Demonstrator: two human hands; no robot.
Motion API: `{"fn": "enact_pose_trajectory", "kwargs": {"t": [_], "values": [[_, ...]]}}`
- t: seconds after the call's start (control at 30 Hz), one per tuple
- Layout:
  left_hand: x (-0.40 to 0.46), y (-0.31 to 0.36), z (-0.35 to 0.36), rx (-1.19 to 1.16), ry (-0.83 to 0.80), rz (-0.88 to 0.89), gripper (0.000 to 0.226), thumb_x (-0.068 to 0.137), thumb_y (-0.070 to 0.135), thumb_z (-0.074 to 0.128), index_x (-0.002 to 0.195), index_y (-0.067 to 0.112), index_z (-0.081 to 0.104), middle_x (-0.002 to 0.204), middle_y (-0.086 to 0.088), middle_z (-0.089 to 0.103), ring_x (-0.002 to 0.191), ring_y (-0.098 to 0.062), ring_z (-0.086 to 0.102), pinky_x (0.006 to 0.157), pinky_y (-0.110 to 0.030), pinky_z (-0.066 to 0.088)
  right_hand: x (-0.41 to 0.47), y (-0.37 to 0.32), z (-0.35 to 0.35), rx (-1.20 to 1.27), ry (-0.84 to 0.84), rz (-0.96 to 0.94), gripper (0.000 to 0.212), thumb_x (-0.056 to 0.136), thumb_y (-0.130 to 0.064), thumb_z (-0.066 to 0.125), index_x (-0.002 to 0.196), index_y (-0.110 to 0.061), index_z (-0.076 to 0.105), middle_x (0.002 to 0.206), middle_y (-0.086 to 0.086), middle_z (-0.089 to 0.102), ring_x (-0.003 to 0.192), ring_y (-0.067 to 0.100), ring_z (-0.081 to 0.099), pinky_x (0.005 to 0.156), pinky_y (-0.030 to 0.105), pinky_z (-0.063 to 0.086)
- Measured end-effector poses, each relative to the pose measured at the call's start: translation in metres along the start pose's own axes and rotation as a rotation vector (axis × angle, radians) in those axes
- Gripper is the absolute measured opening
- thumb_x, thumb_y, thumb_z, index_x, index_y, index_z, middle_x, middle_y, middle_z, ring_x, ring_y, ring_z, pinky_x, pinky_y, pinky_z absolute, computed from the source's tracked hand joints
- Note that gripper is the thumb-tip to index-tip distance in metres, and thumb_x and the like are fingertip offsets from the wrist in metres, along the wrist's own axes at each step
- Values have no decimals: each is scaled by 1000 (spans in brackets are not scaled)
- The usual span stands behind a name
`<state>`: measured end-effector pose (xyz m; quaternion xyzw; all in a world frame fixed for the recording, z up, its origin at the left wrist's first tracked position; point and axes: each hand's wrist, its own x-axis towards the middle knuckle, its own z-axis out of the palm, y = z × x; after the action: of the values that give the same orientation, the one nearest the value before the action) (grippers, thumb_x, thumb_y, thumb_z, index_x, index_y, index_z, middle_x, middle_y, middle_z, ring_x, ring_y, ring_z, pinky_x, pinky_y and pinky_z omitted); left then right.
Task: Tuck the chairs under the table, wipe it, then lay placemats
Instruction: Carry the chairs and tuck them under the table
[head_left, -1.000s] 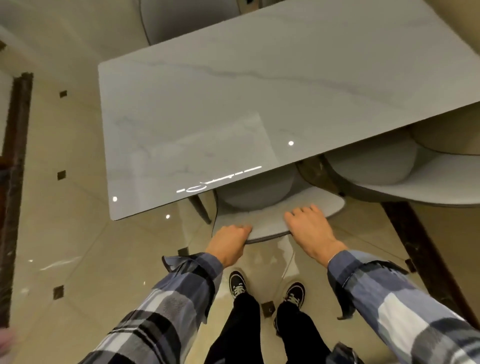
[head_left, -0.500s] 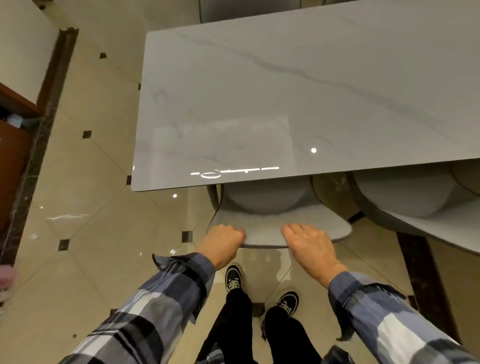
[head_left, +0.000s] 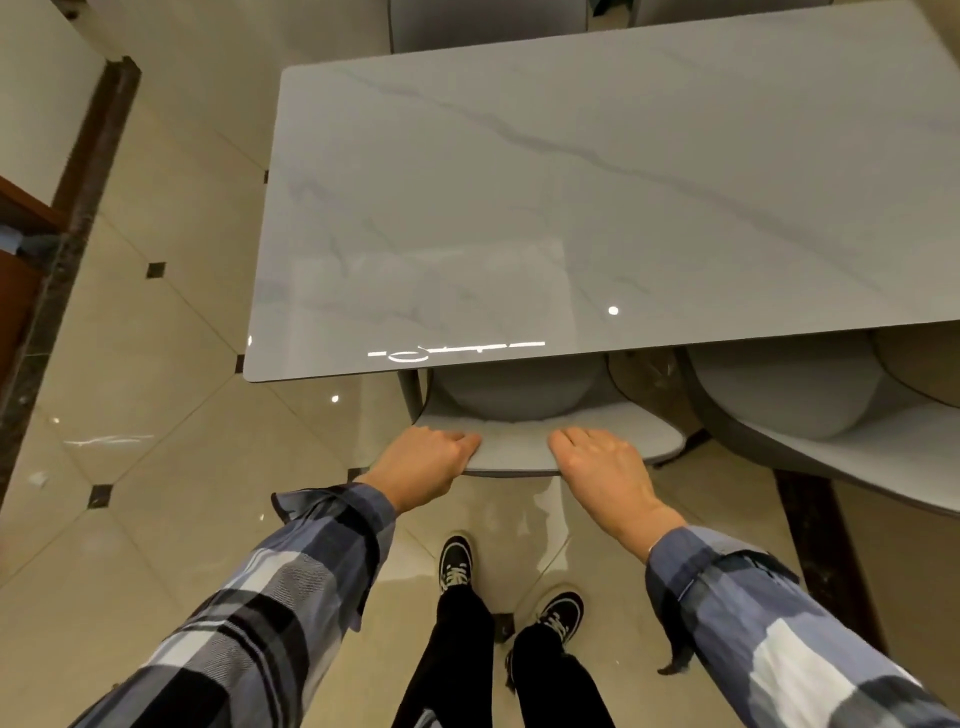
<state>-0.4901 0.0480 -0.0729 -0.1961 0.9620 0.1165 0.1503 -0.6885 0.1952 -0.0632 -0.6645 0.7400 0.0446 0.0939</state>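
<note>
Both hands are gripping the chair (head_left: 524, 441) backrest's top edge, left hand (head_left: 428, 462) curled over it, right hand (head_left: 605, 462) lying flatter across it, the backrest running left-right, its seat sitting straight ahead under the table (head_left: 571, 208) edge, neither hand looking nearer.

Both hands, left hand (head_left: 428, 460) and right hand (head_left: 602, 462), grip the chair (head_left: 519, 447) backrest at the table (head_left: 571, 208) edge.

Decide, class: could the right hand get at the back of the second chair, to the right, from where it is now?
Probably yes: the right hand rests on the near chair, and the second chair stands directly beside it with nothing between them.
</note>
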Motion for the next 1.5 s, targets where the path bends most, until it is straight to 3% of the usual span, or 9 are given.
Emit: {"fn": "enact_pose_trajectory", "kwargs": {"t": [0.13, 0.43, 0.67, 0.83, 1.0, 1.07, 1.2, 1.37, 1.5], "values": [[-10, 7, 13, -56, 22, -19, 27, 94, 16, 54, 121, 21, 53, 101, -1, 63, 80, -22, 63, 71, -35, 53, -18, 12, 5, -52, -25, 121, 26, 71, -21, 81, 86, -18, 61, 79, 3, 64, 70, 24, 61, 68, 35, 49], [-6, 10, 20, -118, 154, -91, 45, 92, 11, 57, 136, 16, 52, 110, -8, 68, 86, -29, 66, 74, -38, 55, -8, 32, 20, -17, 50, 27, 20, 68, -8, 78, 83, -14, 66, 73, 6, 63, 60, 29, 58, 47, 34, 46], [7, -1, 11, -27, 86, -15, 42, 96, 16, 56, 137, 18, 48, 111, -6, 68, 89, -23, 65, 80, -36, 55, -5, 39, 20, 35, 98, 56, 19, 71, -12, 79, 85, -13, 67, 75, 7, 65, 64, 29, 61, 51, 36, 52], [-6, 25, 17, -125, 125, -169, 37, 97, 15, 53, 134, 16, 50, 110, -7, 68, 93, -27, 66, 84, -39, 54, -10, 41, 25, 38, 98, -25, 20, 73, -15, 78, 90, -15, 67, 77, 6, 65, 65, 27, 62, 50, 36, 53], [3, 9, 12, -68, 60, -155, 41, 97, 16, 52, 137, 19, 45, 100, -9, 69, 83, -27, 65, 78, -40, 55, 1, 46, 23, 0, 105, -58, 19, 75, -15, 78, 89, -14, 65, 76, 7, 64, 64, 27, 61, 48, 36, 52], [13, 2, 1, -35, 82, -149, 40, 95, 16, 55, 135, 20, 49, 101, -8, 69, 84, -27, 65, 78, -40, 55, 13, 49, 15, -8, 88, 4, 19, 74, -15, 78, 88, -14, 66, 77, 7, 65, 67, 28, 62, 57, 40, 54], [13, 22, -3, -37, 70, -160, 31, 96, 17, 53, 126, 23, 54, 103, -6, 68, 90, -24, 64, 81, -36, 53, 2, 52, 9, -92, 50, 61, 15, 75, -16, 76, 88, -18, 69, 80, 4, 69, 78, 26, 66, 99, 46, 46], [4, 17, 14, -42, 42, -137, 33, 98, 21, 53, 130, 26, 49, 104, -3, 68, 89, -20, 64, 82, -34, 54, -7, 35, 15, -102, -18, 135, 29, 56, -11, 86, 73, -18, 64, 68, 3, 64, 68, 27, 63, 87, 42, 49], [5, 23, 14, -128, 70, -167, 37, 96, 26, 58, 133, 23, 48, 118, -3, 65, 100, -21, 64, 88, -35, 54, -7, 38, 15, -129, -36, 131, 28, 60, -11, 83, 77, -18, 63, 72, 3, 64, 71, 27, 62, 84, 41, 46]]}}
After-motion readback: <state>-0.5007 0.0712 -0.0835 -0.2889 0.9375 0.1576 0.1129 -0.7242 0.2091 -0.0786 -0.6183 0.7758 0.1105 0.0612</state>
